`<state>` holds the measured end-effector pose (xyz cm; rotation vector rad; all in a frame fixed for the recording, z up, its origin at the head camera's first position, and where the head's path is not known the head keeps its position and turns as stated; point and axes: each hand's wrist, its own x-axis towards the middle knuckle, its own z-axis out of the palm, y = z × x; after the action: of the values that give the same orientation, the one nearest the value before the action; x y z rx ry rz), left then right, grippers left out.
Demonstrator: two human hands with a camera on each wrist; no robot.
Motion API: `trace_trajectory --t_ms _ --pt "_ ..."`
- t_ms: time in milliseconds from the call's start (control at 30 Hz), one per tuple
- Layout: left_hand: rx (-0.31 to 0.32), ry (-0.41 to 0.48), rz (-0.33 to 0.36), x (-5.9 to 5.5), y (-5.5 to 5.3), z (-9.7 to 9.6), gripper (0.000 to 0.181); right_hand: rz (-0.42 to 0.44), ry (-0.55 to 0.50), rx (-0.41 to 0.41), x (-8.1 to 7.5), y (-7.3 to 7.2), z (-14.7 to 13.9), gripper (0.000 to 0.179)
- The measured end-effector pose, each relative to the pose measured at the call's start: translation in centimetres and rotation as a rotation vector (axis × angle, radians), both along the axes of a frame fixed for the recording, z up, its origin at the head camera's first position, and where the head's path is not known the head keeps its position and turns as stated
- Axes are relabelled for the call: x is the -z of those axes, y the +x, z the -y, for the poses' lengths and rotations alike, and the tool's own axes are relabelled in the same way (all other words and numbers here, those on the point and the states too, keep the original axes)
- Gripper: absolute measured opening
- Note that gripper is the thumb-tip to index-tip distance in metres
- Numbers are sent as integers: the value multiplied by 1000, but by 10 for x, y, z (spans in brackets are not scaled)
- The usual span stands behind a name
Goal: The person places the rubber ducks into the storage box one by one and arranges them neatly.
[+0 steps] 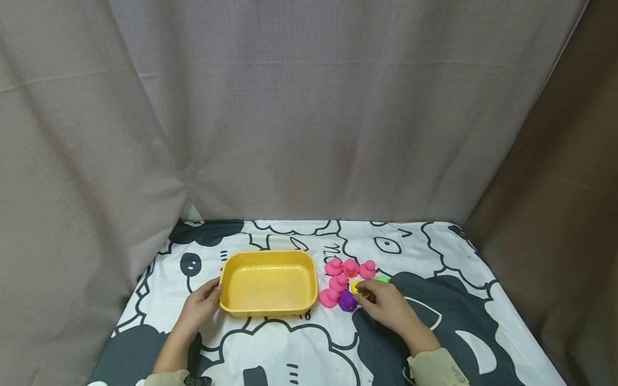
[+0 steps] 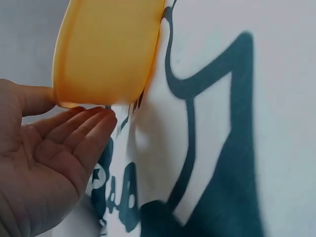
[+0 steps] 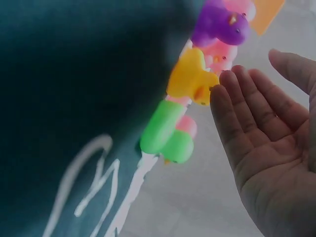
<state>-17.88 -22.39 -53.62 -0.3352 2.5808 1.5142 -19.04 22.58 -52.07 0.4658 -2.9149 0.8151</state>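
In the head view, a yellow rectangular plastic tray lies on the patterned cloth with nothing in it. My left hand holds its left end, the thumb at the rim and the fingers along the outer wall. To the tray's right is a cluster of small rubber ducks: several pink ducks, a purple duck, a yellow duck and a green duck. My right hand reaches over the cluster's right side. Its fingertips are right at the yellow duck's head, thumb spread apart, nothing held.
A white cloth with black cartoon drawings covers the table. Grey curtains hang behind the table and along its left, and a brown curtain hangs on the right.
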Motion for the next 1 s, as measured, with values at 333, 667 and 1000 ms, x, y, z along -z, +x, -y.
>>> trace_trajectory --t_ms 333,667,1000 --pt "-53 241 25 16 -3 2 56 51 4 -12 15 -1 7 19" --pt "28 421 12 32 -1 12 60 110 37 13 19 0 12 30" --pt "16 487 14 42 1 14 59 101 68 3 20 2 10 31"
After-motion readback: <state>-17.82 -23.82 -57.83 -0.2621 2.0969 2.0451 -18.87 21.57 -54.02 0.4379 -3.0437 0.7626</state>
